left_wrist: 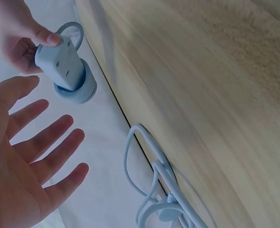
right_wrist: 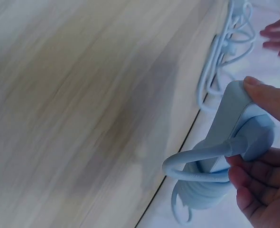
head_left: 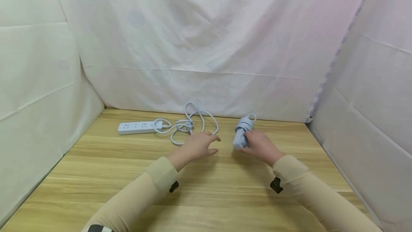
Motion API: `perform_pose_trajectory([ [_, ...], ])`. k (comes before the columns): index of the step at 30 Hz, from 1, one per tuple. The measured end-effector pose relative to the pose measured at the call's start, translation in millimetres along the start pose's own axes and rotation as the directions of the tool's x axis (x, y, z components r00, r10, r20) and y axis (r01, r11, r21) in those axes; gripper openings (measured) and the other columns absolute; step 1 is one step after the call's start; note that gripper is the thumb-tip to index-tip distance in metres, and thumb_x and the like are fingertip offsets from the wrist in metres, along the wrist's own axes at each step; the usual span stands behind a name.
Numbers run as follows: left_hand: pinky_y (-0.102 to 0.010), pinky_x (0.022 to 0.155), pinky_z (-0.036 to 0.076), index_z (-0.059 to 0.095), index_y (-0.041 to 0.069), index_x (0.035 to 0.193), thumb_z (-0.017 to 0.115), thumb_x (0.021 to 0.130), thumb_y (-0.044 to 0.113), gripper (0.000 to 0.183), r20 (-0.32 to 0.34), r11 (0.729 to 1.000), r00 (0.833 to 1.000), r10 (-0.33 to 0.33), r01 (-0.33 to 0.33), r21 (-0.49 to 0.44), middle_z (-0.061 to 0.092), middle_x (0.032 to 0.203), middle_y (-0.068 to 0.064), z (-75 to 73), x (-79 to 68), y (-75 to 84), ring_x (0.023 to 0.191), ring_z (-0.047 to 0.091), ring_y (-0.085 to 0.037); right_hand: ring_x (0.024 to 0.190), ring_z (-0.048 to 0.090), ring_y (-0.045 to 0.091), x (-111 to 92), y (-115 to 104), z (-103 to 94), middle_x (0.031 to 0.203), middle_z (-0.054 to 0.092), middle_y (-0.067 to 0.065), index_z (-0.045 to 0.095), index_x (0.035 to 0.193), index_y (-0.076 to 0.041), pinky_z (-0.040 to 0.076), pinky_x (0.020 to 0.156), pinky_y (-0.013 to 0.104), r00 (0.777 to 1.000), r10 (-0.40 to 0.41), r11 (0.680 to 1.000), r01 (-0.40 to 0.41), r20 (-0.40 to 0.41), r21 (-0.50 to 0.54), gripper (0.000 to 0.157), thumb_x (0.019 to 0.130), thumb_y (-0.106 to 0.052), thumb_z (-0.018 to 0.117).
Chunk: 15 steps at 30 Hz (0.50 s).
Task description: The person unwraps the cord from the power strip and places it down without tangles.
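Observation:
My right hand grips a pale blue power strip whose cord is wound in tight coils around one end. In the right wrist view the thumb presses on the strip's end, and the fingers are at the plug, which lies against its side. Sockets on the strip's face show in the left wrist view. My left hand holds nothing; its fingers are spread and relaxed, palm toward the wound strip. Beyond it lies the loose, looped cord of a second power strip.
The second strip rests flat at the back left of the wooden table, its plug among the loops. White cloth hangs behind the table and along both sides. Dark wrist mounts sit under the sleeves.

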<state>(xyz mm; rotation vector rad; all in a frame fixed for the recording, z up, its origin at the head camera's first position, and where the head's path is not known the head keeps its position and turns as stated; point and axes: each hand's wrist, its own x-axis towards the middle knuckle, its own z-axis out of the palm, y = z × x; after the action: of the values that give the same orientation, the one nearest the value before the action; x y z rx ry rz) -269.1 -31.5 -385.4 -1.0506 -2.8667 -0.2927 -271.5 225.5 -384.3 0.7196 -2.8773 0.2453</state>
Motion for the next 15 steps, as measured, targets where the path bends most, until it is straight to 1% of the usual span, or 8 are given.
perform_pose_trajectory([
  [2, -0.037, 0.076, 0.052, 0.063, 0.019, 0.126, 0.068, 0.091, 0.039, 0.040, -0.011, 1.000, 1.000, -0.003, 0.003, -0.004, 0.064, 0.117, -0.002, -0.8, -0.5, 2.3, 0.100, 0.063, -0.021, 0.067, 0.053, 0.016, -0.9, -6.0, -2.8, 0.077, 0.057, 0.002, 0.061, 0.090, -0.002, 0.045, 0.059, 0.034, 1.000, -0.001, 1.000, 0.001, -0.017, 0.006, 0.041, 0.074, -0.032, 0.085],
  [7, -0.040, 0.086, 0.051, 0.061, 0.015, 0.130, 0.071, 0.088, 0.039, 0.049, -0.047, 1.000, 0.999, -0.010, 0.010, -0.016, 0.062, 0.125, -0.005, -1.9, -0.8, 7.7, 0.110, 0.061, -0.024, 0.066, 0.053, 0.015, -2.6, -21.3, -8.1, 0.076, 0.057, 0.001, 0.061, 0.090, -0.002, 0.045, 0.057, 0.033, 0.997, -0.022, 0.999, 0.024, -0.068, 0.035, 0.042, 0.074, -0.032, 0.085],
  [12, -0.040, 0.097, 0.045, 0.054, 0.011, 0.137, 0.075, 0.084, 0.037, 0.062, -0.092, 1.000, 0.996, 0.011, -0.013, -0.028, 0.058, 0.133, -0.008, -4.0, -1.7, 13.8, 0.120, 0.055, -0.025, 0.065, 0.052, 0.013, -2.6, -36.3, -10.9, 0.075, 0.057, 0.000, 0.061, 0.092, -0.003, 0.044, 0.056, 0.031, 0.996, -0.015, 0.997, 0.021, -0.088, 0.075, 0.042, 0.076, -0.034, 0.084],
  [15, -0.040, 0.096, 0.046, 0.053, 0.009, 0.138, 0.078, 0.082, 0.035, 0.066, -0.118, 0.999, 0.993, 0.027, -0.031, -0.030, 0.057, 0.133, -0.009, -5.0, -2.3, 17.1, 0.120, 0.055, -0.025, 0.062, 0.050, 0.012, -1.8, -44.8, -12.4, 0.072, 0.055, -0.002, 0.060, 0.091, -0.006, 0.042, 0.053, 0.030, 0.995, -0.006, 0.997, 0.014, -0.104, 0.075, 0.042, 0.077, -0.039, 0.082],
])
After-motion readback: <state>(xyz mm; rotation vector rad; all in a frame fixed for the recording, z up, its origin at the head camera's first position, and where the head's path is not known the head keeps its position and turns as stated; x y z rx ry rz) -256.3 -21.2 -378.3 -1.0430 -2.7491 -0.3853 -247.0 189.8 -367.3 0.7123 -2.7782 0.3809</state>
